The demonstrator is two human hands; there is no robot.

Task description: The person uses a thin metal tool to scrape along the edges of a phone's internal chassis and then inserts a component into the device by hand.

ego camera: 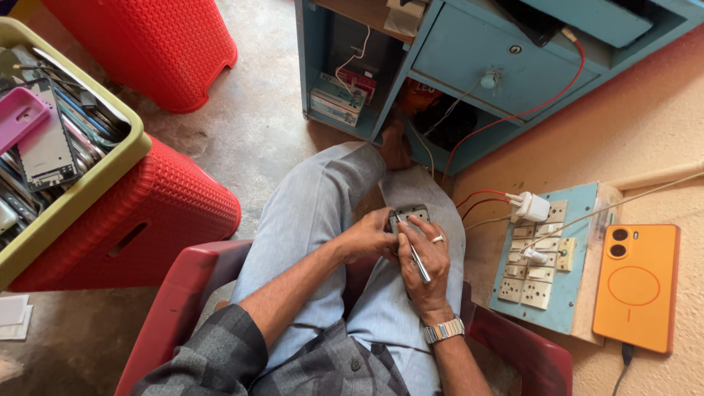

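Bare concrete floor (pixel 257 125) underfoot, grey and scuffed, meeting a tan surface on the right. At far left, a shallow olive tray (pixel 110 172) crammed with phone parts and screens, a pink phone case (pixel 18 117) among them, resting on a red plastic stool (pixel 158 220). Another red stool (pixel 158 44) farther off, beyond the tray. Down in the near left corner, a few white paper scraps (pixel 13 315).

Toward the middle, a red chair (pixel 180 301) under pale blue trousers (pixel 315 213) and a grey checked shirt (pixel 220 356). Left hand (pixel 370 236) clenched around the left side of a small dark phone part (pixel 411 218), held over the right thigh. Right hand (pixel 425 257) touching that same part from below and right, ring on one finger, fingers wrapped around a slim metal tool (pixel 419 265) that slants down toward the wrist; tip hidden against the part. Silver wristwatch (pixel 444 330) on the right wrist.

Farther off, a blue wooden desk (pixel 477 59) with a drawer, small boxes (pixel 337 99) on its lower shelf, red wire (pixel 513 117) trailing down to the right.

On the right, a blue switchboard (pixel 546 264) with sockets, a white charger (pixel 532 207) plugged in. Just beside it at far right, an orange phone (pixel 634 286) lying face down, cable at its near end.
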